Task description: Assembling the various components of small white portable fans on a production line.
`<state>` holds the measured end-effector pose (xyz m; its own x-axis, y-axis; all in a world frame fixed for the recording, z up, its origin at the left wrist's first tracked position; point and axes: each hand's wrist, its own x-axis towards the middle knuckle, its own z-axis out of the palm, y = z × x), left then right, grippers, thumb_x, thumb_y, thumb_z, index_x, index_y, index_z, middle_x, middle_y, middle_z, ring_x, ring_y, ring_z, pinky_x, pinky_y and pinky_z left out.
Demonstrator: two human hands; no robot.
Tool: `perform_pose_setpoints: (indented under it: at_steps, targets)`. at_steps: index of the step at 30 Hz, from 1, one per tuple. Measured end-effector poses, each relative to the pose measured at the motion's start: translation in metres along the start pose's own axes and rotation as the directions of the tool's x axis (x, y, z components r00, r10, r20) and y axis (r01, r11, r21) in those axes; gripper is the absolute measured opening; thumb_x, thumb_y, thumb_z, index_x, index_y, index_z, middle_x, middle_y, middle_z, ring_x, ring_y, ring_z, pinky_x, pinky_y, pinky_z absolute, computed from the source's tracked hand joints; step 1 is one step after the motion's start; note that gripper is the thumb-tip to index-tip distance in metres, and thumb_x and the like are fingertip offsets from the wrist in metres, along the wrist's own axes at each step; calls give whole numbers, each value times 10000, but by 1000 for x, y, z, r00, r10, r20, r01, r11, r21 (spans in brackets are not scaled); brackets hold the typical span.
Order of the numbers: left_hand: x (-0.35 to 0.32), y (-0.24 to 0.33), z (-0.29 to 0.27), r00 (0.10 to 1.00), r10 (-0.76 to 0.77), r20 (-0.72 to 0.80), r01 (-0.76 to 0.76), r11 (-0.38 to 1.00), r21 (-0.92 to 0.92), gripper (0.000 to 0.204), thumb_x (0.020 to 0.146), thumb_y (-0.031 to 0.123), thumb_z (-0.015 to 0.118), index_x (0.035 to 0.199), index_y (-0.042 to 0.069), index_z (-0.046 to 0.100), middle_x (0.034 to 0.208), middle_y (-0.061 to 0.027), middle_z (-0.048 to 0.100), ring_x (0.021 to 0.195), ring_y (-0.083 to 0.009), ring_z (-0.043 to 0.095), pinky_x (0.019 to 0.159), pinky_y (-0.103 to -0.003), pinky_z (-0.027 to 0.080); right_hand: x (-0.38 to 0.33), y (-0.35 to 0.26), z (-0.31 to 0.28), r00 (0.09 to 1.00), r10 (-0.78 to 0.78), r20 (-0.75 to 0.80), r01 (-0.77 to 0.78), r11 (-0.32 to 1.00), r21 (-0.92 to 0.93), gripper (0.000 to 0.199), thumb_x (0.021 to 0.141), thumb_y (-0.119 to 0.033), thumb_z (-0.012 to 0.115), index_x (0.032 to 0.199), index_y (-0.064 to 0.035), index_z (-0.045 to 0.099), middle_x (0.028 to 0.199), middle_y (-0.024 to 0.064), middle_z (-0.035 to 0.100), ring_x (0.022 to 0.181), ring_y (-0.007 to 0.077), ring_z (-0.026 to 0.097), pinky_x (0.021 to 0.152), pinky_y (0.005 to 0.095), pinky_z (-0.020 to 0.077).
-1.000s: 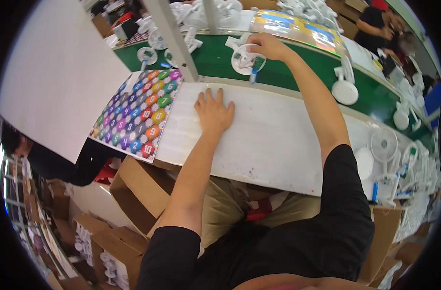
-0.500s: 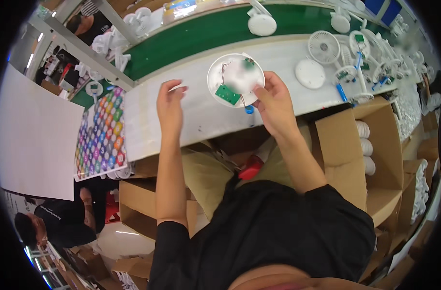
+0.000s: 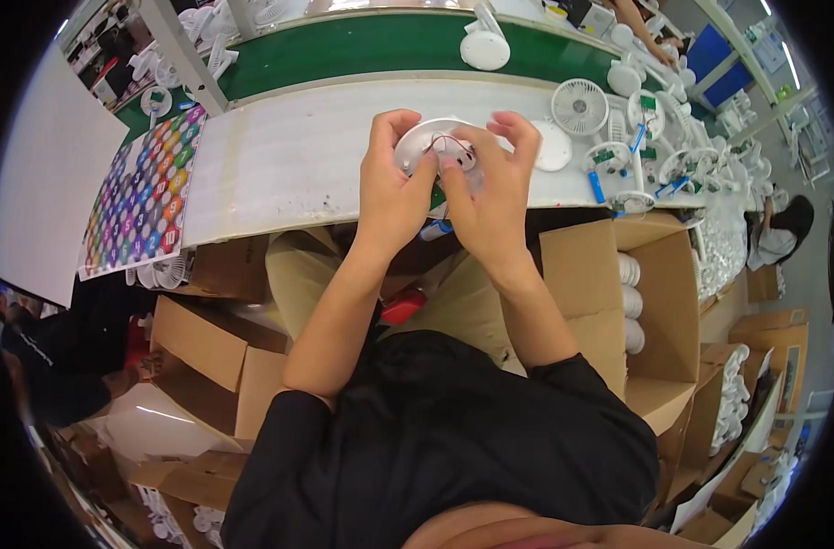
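Observation:
Between my two hands is a white round fan base (image 3: 415, 144), its hollow inside facing up, above the near edge of the white table. My left hand (image 3: 391, 188) is closed round its left side, with the thumb reaching inside. My right hand (image 3: 493, 188) grips the right side, its thumb also inside and its forefinger blurred. Thin dark red wires (image 3: 446, 140) loop across the hollow. A green circuit board (image 3: 437, 196) shows partly between the thumbs, mostly hidden. Below the base, a blue cylindrical battery (image 3: 435, 230) hangs beside my left wrist.
To the right on the table (image 3: 279, 165) lie a white disc (image 3: 551, 146), a fan head (image 3: 580, 107) and several part-built fans with boards and batteries. A colourful printed sheet (image 3: 142, 192) is at the left. Beyond runs a green belt (image 3: 344, 55). An open carton (image 3: 659, 311) stands by my right side.
My left hand has come from the left to the base and now grips it. Both thumbs have moved inside, and the base is tilted more. The whole view has shifted.

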<state>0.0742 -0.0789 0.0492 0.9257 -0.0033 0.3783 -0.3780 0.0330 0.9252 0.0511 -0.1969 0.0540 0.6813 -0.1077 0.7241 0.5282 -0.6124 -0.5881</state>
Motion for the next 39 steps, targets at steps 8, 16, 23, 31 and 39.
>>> perform_pose_setpoints:
  at_steps: [8,16,23,31,39]
  targets:
    - [7,-11,10,982,176,-67,-174,984,44,367,811,10,547,1169,23,466,1062,-156,543,918,-277,546,800,-359,466,34,-4,-4,971,-146,190,180,968,-178,199,762,-3,634,958,-15,664,1170,166,533,1032,289,538,819,347,477]
    - [10,-31,10,888,457,-46,-441,876,194,243,774,18,557,1016,34,544,1083,-160,499,928,-289,499,818,-344,432,52,-2,-20,918,-105,382,63,990,123,143,733,21,649,866,-14,687,1145,130,566,1008,280,560,820,328,473]
    - [9,-31,13,830,464,-309,-470,881,58,245,735,-17,567,960,55,502,1078,-148,536,984,-304,505,885,-375,426,49,-13,-5,920,-153,361,129,987,90,171,746,-18,670,906,-3,731,1053,110,606,945,263,574,806,311,468]
    - [-3,-9,-23,964,243,-111,-250,966,-59,136,745,-3,588,854,57,535,758,-61,587,650,-196,496,625,-313,414,48,-17,0,915,-91,393,85,996,33,160,758,-8,641,901,21,707,1021,128,619,924,264,579,807,327,471]
    - [-6,-3,-23,979,198,-54,-195,979,57,117,772,11,574,878,51,542,755,-74,584,635,-207,479,607,-315,397,53,-13,-3,901,-73,428,28,993,111,122,743,-4,646,850,22,698,1016,133,637,910,260,587,811,336,473]
